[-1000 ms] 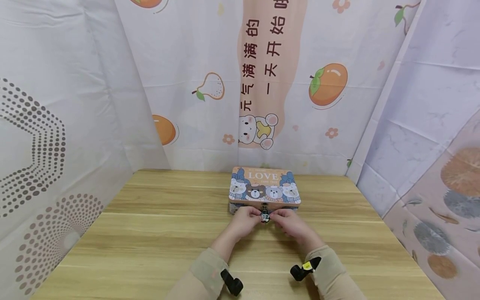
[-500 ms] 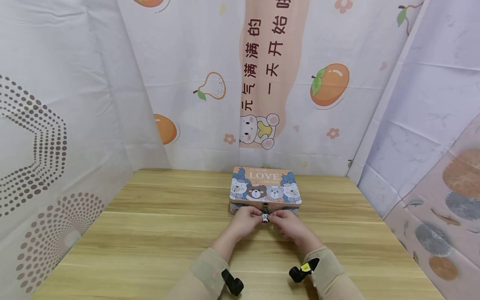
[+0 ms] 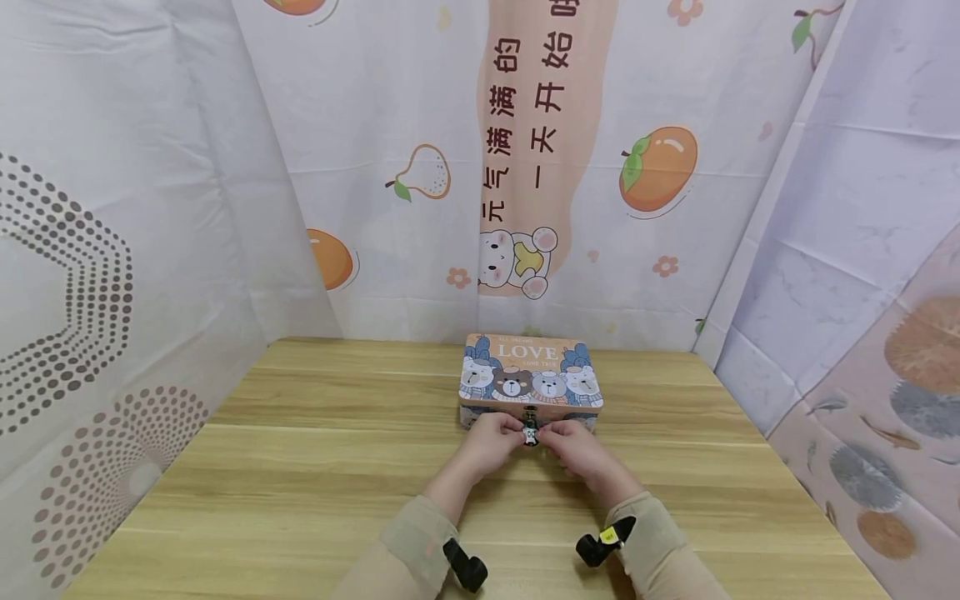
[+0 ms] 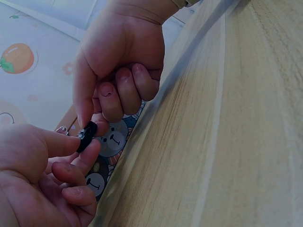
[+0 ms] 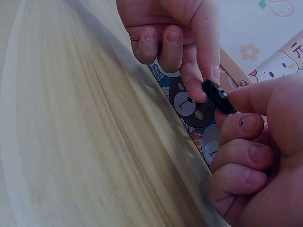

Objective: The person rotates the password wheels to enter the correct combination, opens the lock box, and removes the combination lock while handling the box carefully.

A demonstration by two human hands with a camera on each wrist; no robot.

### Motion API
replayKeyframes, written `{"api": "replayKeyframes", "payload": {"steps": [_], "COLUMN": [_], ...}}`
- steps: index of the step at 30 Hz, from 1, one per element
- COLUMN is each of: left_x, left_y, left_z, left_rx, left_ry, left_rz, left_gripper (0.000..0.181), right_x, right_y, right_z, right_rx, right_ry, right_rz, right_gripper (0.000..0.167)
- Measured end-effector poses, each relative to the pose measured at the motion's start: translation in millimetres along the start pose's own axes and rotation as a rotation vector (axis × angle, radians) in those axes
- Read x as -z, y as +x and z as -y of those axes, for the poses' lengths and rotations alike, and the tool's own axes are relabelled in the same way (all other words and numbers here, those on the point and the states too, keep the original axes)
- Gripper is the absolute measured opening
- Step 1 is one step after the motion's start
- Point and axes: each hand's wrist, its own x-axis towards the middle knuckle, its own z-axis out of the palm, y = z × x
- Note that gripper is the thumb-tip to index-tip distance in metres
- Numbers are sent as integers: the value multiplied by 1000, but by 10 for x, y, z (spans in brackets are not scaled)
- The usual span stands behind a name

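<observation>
A tin box (image 3: 529,385) with bears and the word LOVE on its lid stands closed at the table's far side. At its front latch hangs a small black combination padlock (image 3: 530,434). My left hand (image 3: 491,443) pinches the padlock's left side between thumb and finger. From the other side, my right hand (image 3: 581,450) pinches it too. In the left wrist view, both thumbs lie at the padlock (image 4: 87,136) near its number wheels. The right wrist view shows the padlock's dark edge (image 5: 218,97); its digits are too small to read.
The wooden table (image 3: 300,467) spreads around the box and arms. A printed curtain (image 3: 375,250) hangs right behind the box, with more cloth at both sides. Each sleeve carries a black wrist camera, such as the left one (image 3: 467,568).
Both hands stay at the padlock, with only slight finger movement. The right wrist has shifted a little to the left. The box has not moved.
</observation>
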Motion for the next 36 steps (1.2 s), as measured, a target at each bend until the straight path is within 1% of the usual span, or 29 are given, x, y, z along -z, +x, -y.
{"api": "replayKeyframes", "payload": {"steps": [6, 19, 30, 36], "left_x": [-2, 5, 11, 10], "left_y": [0, -21, -24, -13], "left_z": [-2, -21, -37, -36], "left_rx": [-12, 4, 3, 1], "left_ry": [3, -14, -9, 8], "left_rz": [-5, -9, -5, -10], "left_gripper": [9, 8, 9, 9], "right_x": [-12, -29, -41, -48], "right_y": [9, -18, -8, -6], "right_z": [1, 38, 24, 28], "right_rx": [-3, -14, -13, -21], "right_ry": [-6, -19, -23, -23], "right_rz": [-4, -7, -10, -15], "right_gripper": [28, 29, 32, 31]}}
